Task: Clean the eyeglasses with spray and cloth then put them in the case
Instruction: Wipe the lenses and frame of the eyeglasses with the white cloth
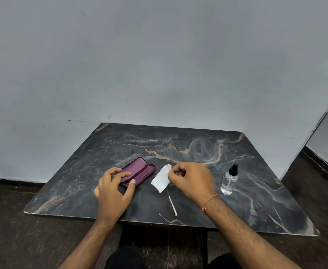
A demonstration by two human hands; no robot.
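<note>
Head view: left hand (113,189) grips the open case (139,172); right hand (191,181) pinches the cloth (161,179) and glasses, mostly hidden, beside it. Risk: a careless elbow topples the spray bottle (229,180) at right.

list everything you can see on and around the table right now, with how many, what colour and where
table: one, black marble with tan veins, against a grey wall
case: one, purple, lying open left of centre
cloth: one, white, centre, beside the case
eyeglasses: one pair, mostly hidden; a thin pale temple shows below the cloth
spray bottle: one, clear with black top, upright at right
left hand: on the case's near end
right hand: orange wrist thread, pinching at the cloth's edge
</note>
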